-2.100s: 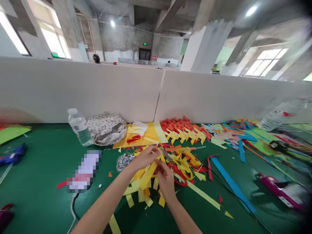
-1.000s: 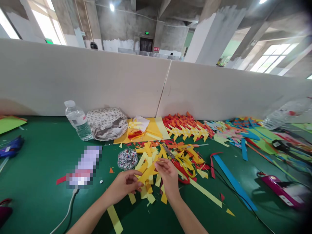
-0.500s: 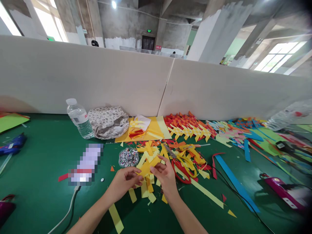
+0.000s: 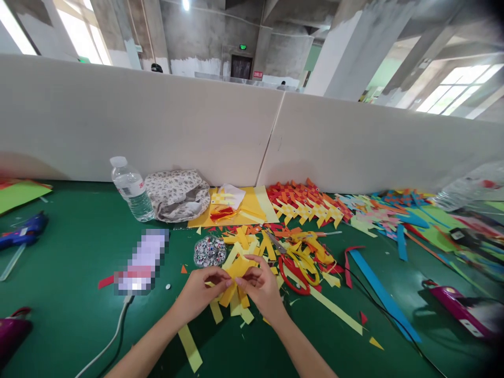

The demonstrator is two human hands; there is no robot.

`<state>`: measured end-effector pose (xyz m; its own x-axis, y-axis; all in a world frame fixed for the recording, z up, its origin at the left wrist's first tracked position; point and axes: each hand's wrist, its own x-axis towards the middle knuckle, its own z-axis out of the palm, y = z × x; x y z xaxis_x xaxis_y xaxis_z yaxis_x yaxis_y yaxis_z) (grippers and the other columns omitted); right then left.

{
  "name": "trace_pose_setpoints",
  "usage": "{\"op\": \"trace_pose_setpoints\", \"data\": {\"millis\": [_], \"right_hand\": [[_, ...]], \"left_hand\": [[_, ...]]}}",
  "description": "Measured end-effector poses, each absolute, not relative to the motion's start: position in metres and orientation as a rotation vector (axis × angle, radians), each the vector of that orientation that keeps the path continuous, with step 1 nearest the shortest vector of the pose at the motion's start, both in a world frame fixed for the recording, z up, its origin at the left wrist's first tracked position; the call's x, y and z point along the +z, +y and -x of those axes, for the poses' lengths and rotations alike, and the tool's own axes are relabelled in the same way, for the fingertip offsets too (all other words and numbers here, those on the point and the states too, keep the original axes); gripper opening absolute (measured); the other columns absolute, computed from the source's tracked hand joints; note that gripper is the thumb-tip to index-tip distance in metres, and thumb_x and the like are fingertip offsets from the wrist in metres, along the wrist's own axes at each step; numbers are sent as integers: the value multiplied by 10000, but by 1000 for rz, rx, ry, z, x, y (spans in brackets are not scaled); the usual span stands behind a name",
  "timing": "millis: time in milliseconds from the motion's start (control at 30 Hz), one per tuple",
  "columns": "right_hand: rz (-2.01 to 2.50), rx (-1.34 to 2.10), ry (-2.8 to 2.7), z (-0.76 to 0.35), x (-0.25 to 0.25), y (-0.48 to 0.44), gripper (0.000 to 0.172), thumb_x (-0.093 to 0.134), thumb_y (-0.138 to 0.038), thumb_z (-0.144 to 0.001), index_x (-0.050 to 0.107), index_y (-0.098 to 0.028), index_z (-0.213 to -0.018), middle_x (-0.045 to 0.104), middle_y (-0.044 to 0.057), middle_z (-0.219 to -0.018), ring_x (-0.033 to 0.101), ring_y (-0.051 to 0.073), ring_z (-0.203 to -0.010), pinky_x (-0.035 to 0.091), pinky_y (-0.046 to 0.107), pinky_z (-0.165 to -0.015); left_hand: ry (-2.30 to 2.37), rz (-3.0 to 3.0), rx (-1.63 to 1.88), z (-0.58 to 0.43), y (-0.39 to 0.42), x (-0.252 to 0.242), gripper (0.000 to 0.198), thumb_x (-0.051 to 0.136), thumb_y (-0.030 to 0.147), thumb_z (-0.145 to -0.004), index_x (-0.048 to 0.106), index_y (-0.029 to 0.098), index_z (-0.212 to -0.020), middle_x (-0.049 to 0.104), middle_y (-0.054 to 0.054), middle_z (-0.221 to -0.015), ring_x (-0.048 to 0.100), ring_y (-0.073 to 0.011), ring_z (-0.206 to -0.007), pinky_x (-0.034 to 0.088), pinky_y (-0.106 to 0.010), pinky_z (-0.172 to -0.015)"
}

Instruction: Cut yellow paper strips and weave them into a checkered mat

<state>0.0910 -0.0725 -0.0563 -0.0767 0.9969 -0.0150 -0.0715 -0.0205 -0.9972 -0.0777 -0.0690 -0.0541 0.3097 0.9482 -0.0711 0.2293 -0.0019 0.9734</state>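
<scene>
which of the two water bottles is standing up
The water bottle on the left, beside the flowered cloth, stands upright; the other bottle at far right lies on its side.

Surface left of left hand: open, only white cable crossing near edge. Fwd: eye-bead dish and yellow strips block. Right of right hand: red scissors, black cord. Rear closed by bottle, partition.

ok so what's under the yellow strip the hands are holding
More loose yellow strips lie fanned on the green table beneath the held strip. The left hand and right hand hide what lies below them.
</scene>
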Motion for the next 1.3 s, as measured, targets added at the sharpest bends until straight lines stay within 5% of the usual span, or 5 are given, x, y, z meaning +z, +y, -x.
{"op": "trace_pose_setpoints", "data": {"millis": [1300], "right_hand": [[1204,1229,-1265,-89,-57,-73,469,688,-262,-633,511,-200,-1062,635,-3,-664,609,167,-657,485,280,-633]], "left_hand": [[1147,-1405,811,72,-71,-55,209,548,337,-735,657,160,-761,660,-36,-680,622,-175,-625,464,-232,-552]]}}
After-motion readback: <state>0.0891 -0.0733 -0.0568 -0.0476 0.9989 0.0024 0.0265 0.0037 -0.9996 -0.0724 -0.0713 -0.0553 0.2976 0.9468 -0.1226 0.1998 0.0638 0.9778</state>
